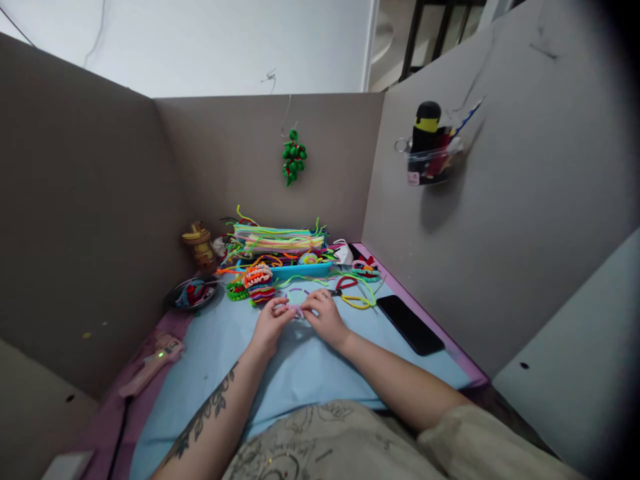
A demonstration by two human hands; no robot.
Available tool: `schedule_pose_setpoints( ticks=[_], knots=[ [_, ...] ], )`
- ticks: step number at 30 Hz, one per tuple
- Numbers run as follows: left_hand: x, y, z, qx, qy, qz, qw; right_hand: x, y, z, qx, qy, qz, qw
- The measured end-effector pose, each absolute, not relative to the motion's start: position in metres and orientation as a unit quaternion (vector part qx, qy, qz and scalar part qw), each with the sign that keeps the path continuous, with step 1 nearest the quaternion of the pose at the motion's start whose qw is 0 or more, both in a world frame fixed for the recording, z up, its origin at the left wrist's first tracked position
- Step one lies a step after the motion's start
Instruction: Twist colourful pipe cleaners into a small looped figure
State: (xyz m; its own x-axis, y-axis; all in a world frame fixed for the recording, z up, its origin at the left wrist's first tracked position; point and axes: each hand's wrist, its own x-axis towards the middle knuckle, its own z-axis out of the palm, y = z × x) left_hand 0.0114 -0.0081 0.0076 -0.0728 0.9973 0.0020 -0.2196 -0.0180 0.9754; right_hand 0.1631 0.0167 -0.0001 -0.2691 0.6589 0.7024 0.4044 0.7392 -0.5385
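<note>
Both hands meet at tabletop [300, 373] centre. Left hand [271, 325] and right hand [324, 315] pinch a lilac pipe cleaner [299, 309] between fingertips, apparently mid-bend. Next twist calls for a steady pinch. Stock pile [277, 239] lies at 12 o'clock, phone [410, 325] at 3.

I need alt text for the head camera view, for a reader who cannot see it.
Two bare hands, left hand and right hand, pinch a small purple pipe cleaner piece over a light blue mat. Behind lie a pile of colourful pipe cleaners; a black phone lies to the right.
</note>
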Motion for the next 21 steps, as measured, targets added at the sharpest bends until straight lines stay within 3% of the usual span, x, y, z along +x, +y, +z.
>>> schedule_pose_setpoints(
  ticks=[5, 15, 21],
  knots=[
    [0.0092, -0.0058, 0.007, 0.426, 0.457, 0.583, 0.519, 0.1595, 0.0144, -0.0011, -0.343, -0.775, 0.159, 0.506],
    [0.0134, -0.0069, 0.0002, 0.506, 0.417, 0.606, 0.45, 0.1529, 0.0152, -0.0083, -0.394, -0.63, 0.368, 0.559],
    [0.0112, -0.0055, 0.0012, 0.485, 0.444, 0.594, 0.463, 0.1537, 0.0185, -0.0071, -0.406, -0.654, 0.356, 0.53]
  ],
)
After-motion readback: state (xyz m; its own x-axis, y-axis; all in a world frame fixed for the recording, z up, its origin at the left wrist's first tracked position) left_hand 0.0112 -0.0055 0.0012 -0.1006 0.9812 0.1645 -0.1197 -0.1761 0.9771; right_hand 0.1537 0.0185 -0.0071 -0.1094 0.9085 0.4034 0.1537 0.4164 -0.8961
